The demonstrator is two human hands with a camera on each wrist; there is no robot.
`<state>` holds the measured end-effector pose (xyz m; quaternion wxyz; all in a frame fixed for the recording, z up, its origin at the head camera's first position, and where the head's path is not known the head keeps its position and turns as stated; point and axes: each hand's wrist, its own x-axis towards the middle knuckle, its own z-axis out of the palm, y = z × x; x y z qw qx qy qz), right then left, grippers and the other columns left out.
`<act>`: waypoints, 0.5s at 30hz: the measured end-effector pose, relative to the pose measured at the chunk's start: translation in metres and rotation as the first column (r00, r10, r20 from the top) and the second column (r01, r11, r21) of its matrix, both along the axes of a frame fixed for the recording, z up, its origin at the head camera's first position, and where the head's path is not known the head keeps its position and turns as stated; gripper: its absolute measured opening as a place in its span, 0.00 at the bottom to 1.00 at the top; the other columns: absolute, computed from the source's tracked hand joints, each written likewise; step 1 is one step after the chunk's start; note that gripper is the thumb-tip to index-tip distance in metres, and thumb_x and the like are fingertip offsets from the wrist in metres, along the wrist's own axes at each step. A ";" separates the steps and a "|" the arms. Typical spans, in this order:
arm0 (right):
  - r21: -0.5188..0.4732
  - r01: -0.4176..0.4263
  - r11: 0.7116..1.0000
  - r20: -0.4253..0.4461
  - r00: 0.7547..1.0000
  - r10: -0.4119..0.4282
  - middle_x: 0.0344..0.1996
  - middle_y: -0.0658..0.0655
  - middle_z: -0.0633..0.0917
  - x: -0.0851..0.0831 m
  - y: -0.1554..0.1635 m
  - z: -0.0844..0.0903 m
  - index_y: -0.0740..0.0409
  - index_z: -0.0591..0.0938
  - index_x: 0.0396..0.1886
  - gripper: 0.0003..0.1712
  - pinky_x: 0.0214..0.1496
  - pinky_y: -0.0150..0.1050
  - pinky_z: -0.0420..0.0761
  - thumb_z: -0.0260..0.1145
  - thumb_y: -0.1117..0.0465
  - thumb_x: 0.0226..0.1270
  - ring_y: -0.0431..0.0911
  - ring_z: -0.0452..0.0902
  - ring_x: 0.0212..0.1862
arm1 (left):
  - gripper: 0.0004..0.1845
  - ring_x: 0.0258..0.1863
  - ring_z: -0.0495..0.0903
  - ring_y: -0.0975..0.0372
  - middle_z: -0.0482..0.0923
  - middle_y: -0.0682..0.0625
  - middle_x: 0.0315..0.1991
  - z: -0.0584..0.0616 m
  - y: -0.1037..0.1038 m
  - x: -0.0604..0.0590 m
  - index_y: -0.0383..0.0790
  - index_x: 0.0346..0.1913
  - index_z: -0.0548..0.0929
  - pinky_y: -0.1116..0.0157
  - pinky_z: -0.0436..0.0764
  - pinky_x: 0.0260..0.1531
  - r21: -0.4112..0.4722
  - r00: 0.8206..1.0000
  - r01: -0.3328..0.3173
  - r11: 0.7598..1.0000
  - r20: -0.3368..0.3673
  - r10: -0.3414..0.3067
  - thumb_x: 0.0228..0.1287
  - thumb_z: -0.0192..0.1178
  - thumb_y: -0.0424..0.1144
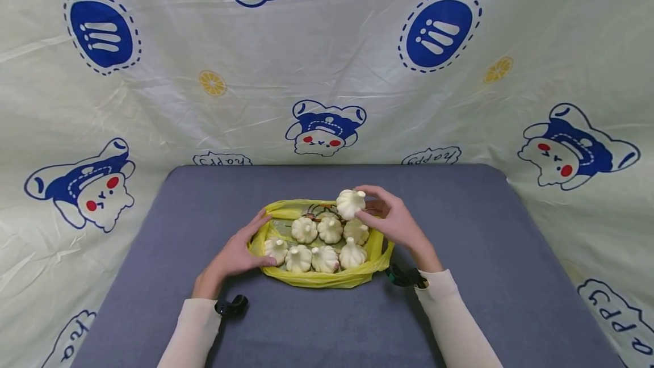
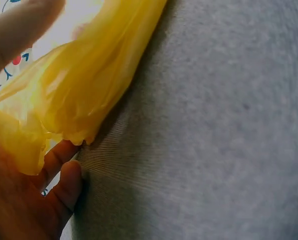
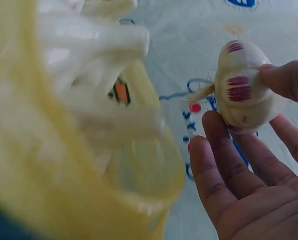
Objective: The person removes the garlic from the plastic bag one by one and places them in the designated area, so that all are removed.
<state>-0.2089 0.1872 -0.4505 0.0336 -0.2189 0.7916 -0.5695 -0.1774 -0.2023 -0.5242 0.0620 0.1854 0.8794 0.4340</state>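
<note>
Right hand (image 1: 395, 223) pinches one white garlic bulb (image 1: 350, 203) above the far edge of the yellow plastic bag (image 1: 327, 278) mid-counter, left hand (image 1: 240, 251) flat against the bag's near-left rim; judgement: keep that rim steadied and lift the bulb clear.

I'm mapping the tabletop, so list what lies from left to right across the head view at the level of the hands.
Left hand resting on the bag's left edge → yellow plastic bag of garlic bulbs → raised garlic bulb → right hand holding it, all on the grey table.
</note>
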 end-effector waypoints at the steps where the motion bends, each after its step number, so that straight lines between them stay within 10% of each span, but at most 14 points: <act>1: -0.005 0.009 1.000 -0.007 1.000 -0.009 0.68 0.59 0.77 0.001 0.004 -0.002 0.50 0.75 0.71 0.30 0.51 0.38 0.86 0.71 0.62 0.71 0.53 0.83 0.57 | 0.57 0.82 0.49 0.44 0.47 0.49 0.85 0.000 0.000 0.000 0.46 0.81 0.61 0.37 0.54 0.76 -0.003 1.000 0.004 1.000 0.004 -0.004 0.50 0.81 0.52; 15: -0.077 0.137 0.988 -0.096 0.985 -0.144 0.59 0.44 0.79 0.011 0.065 -0.030 0.63 0.73 0.71 0.31 0.51 0.27 0.83 0.67 0.73 0.70 0.35 0.83 0.52 | 0.59 0.82 0.46 0.40 0.43 0.44 0.85 -0.008 -0.001 0.002 0.47 0.80 0.63 0.32 0.56 0.73 -0.093 0.999 0.027 0.995 -0.037 -0.030 0.45 0.82 0.56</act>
